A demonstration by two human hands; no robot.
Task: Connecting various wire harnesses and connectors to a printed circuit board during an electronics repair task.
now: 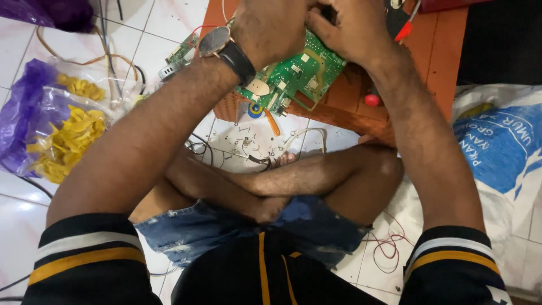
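Both hands — left hand (271, 28), right hand (350, 28) — grip the green printed circuit board (299, 76) over a low orange wooden table (446, 51) on a white tiled floor (169, 22) strewn with wires — a purple plastic bag of yellow pieces (51, 130) well apart.

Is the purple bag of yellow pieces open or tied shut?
Open: the purple bag gapes, with the yellow pieces exposed and spilling out.

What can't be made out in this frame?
Head view only:
- Fingertips of left hand and right hand: cut off by the top edge, so their grip is unclear.
- Green circuit board: upper part hidden under both hands.
- Its components: too small to identify.
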